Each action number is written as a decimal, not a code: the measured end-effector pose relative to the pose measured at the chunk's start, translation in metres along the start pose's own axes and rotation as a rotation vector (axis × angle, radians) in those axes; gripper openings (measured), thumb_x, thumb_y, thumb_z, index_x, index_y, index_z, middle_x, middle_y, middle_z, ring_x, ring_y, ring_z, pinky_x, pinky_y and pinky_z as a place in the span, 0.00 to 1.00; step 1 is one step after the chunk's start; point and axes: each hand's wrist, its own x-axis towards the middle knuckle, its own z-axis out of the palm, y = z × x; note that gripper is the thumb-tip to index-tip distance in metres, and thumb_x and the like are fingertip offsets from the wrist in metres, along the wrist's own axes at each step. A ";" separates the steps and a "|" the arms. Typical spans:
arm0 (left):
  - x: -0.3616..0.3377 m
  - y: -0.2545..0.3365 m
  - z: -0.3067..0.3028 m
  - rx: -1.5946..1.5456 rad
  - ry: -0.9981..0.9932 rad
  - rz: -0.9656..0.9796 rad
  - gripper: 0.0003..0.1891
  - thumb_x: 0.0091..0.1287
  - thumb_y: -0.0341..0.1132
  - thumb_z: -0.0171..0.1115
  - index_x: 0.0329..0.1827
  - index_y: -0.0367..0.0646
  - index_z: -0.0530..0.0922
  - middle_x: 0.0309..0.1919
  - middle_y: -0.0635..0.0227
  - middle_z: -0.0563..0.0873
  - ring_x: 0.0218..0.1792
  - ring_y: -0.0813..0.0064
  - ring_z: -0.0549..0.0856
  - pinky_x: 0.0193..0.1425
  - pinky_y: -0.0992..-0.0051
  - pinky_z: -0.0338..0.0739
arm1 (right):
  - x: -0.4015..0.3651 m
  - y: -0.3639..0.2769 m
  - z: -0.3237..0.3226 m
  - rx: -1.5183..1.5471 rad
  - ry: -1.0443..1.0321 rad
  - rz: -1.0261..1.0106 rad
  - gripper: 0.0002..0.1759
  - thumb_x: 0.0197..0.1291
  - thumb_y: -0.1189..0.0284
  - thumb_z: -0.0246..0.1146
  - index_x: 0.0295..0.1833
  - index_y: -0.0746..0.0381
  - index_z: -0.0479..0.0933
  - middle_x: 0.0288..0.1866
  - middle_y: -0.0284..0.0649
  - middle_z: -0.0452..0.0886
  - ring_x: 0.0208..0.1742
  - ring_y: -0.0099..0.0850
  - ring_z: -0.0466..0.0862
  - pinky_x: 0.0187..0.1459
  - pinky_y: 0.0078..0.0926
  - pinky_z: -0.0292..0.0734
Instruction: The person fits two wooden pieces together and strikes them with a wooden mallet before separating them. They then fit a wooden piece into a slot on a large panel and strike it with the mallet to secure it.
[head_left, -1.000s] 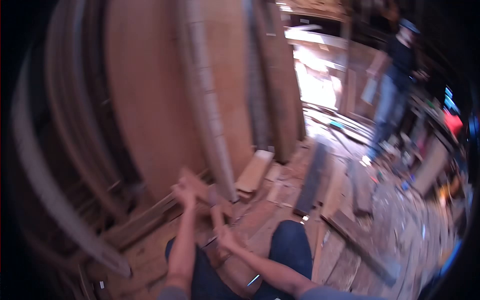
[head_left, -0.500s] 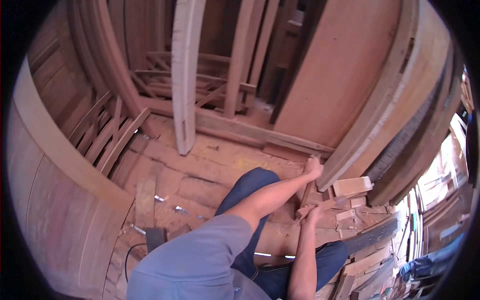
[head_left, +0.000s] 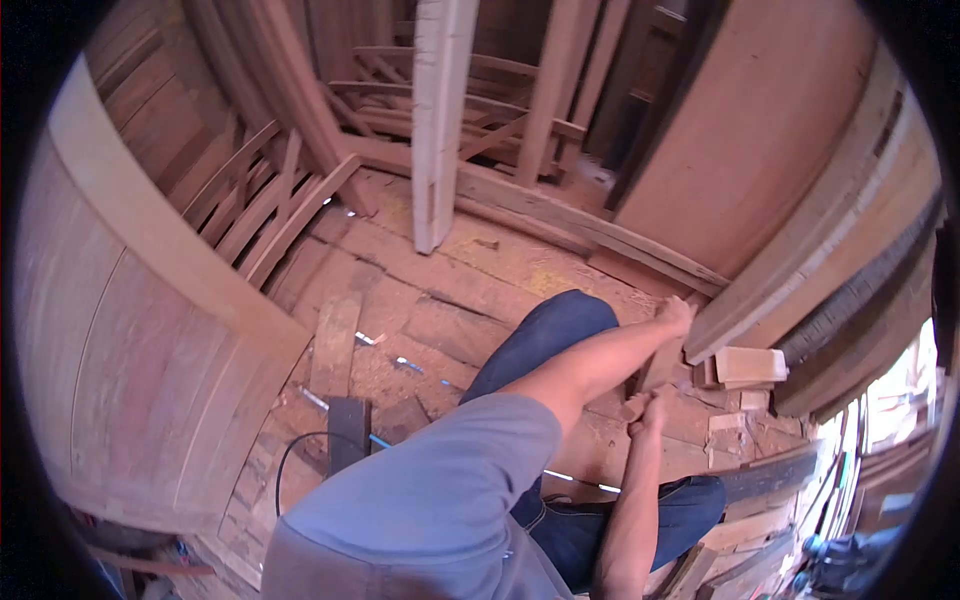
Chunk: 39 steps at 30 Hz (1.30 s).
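Note:
My left hand is closed around the upper end of a reddish wooden piece, which slants down toward the floor in front of my bent knees. Lower and slightly left, my right hand is closed beside the lower end of that piece. A small brown wooden part shows at its fingers; what exactly it grips is too small to make out. Just right of both hands, a pale block lies near the foot of a leaning curved plank.
A pale upright post stands ahead on the plank floor. Curved wooden panels rise at left. A dark block and a black cable lie near my shirt. Wood scraps lie at lower right.
The view has shifted, so the scene sits further right and mostly higher. The long piece that pointed right from my right hand no longer shows there; the slanted piece between my hands shows more clearly.

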 end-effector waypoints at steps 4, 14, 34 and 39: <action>-0.004 -0.010 0.008 -0.149 0.155 -0.199 0.15 0.70 0.31 0.56 0.53 0.33 0.85 0.52 0.44 0.87 0.56 0.50 0.87 0.57 0.54 0.84 | -0.016 -0.011 0.018 0.057 0.057 -0.126 0.16 0.72 0.60 0.53 0.50 0.63 0.73 0.35 0.39 0.78 0.36 0.36 0.83 0.36 0.40 0.83; -0.023 -0.004 -0.096 -0.092 0.153 0.036 0.13 0.70 0.29 0.56 0.46 0.33 0.87 0.47 0.47 0.89 0.50 0.51 0.89 0.49 0.57 0.87 | -0.025 -0.070 0.045 -0.008 0.065 -0.244 0.14 0.74 0.64 0.53 0.52 0.65 0.70 0.33 0.40 0.78 0.29 0.34 0.81 0.29 0.35 0.81; -0.012 -0.017 -0.127 -0.256 0.299 0.027 0.11 0.62 0.24 0.58 0.40 0.25 0.86 0.40 0.36 0.86 0.46 0.43 0.88 0.49 0.53 0.86 | -0.028 -0.044 0.073 -0.092 -0.287 0.180 0.13 0.74 0.61 0.54 0.43 0.60 0.69 0.26 0.39 0.77 0.21 0.31 0.78 0.21 0.28 0.76; -0.017 -0.002 -0.134 -0.302 0.293 0.068 0.11 0.63 0.28 0.61 0.40 0.28 0.87 0.41 0.37 0.87 0.48 0.42 0.88 0.49 0.56 0.86 | -0.033 -0.036 0.069 -0.200 0.218 -0.636 0.15 0.77 0.61 0.52 0.54 0.63 0.66 0.38 0.36 0.74 0.32 0.27 0.77 0.28 0.28 0.78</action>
